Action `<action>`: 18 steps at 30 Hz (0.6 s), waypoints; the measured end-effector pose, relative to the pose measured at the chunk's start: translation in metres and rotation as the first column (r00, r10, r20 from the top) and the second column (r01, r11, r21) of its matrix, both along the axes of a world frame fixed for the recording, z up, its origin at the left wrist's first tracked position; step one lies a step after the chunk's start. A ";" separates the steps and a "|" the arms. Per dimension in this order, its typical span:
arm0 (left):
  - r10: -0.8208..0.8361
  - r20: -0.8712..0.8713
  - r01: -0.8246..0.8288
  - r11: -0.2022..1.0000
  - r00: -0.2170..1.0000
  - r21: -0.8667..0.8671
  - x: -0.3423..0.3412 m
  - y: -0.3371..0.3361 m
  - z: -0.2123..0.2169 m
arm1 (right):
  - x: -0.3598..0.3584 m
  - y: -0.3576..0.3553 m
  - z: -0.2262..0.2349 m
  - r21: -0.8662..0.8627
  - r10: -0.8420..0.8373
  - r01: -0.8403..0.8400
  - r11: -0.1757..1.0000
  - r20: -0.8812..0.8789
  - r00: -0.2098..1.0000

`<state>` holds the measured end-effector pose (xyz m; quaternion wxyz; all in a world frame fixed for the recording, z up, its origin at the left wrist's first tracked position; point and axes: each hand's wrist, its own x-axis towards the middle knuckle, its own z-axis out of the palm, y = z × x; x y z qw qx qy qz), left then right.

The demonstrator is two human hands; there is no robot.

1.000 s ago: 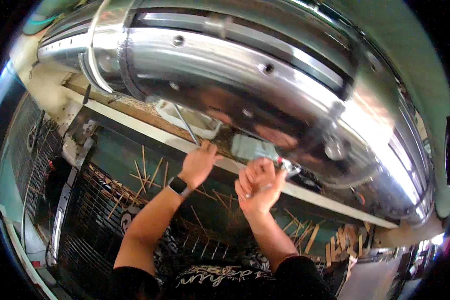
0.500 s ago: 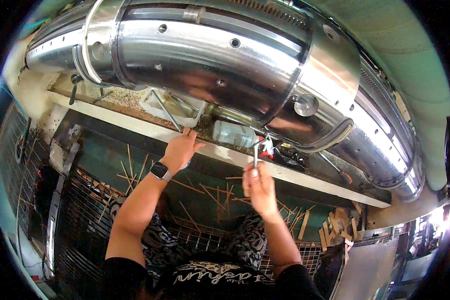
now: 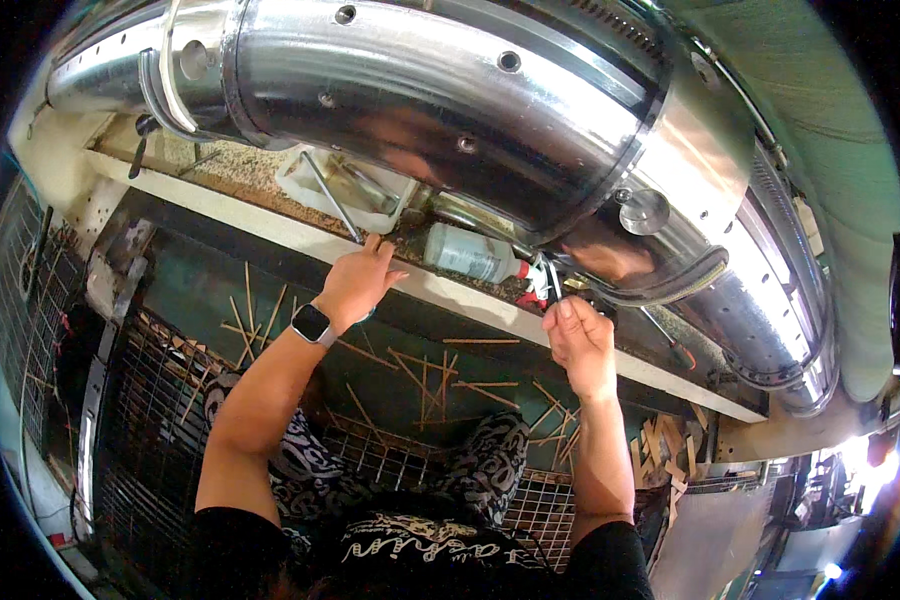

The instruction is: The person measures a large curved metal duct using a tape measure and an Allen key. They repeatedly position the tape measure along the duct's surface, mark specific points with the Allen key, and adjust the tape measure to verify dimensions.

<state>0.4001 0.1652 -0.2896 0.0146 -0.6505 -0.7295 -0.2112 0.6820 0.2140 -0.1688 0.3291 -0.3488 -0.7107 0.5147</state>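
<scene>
Apparently, right hand [image 3: 584, 345] closes on a slim tool [image 3: 554, 286] beside the spray bottle [image 3: 467, 254]; left fingertips [image 3: 372, 248] meet a metal rod [image 3: 330, 195] above the pale ledge [image 3: 470, 300], grip unclear. Best: steady wrist, tool kept clear of bottle.

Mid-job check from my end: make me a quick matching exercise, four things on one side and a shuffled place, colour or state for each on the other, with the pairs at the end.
Things
1. Right hand
2. Spray bottle
3. Watch
4. Metal cylinder

Descriptions
A. Shiny, with round holes, across the upper part of the view
B. Square dark face, pale strap
C. Fingers curled, close to a red-and-white trigger head
D. Pale and see-through, lying on its side behind the white beam

Pairs: 1-C, 2-D, 3-B, 4-A
</scene>
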 end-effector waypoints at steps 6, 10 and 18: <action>-0.022 -0.018 0.022 1.000 1.000 0.007 -0.006 0.002 -0.006 | 0.007 0.008 0.019 -0.144 0.082 -0.072 0.987 0.070 0.994; -0.017 -0.006 0.017 1.000 1.000 0.006 -0.004 0.001 -0.003 | 0.004 0.006 0.025 -0.124 0.063 -0.046 0.991 0.139 0.988; 0.013 0.007 -0.013 1.000 1.000 0.000 0.001 0.003 0.002 | -0.001 0.006 0.011 -0.143 0.012 -0.003 0.990 0.067 0.998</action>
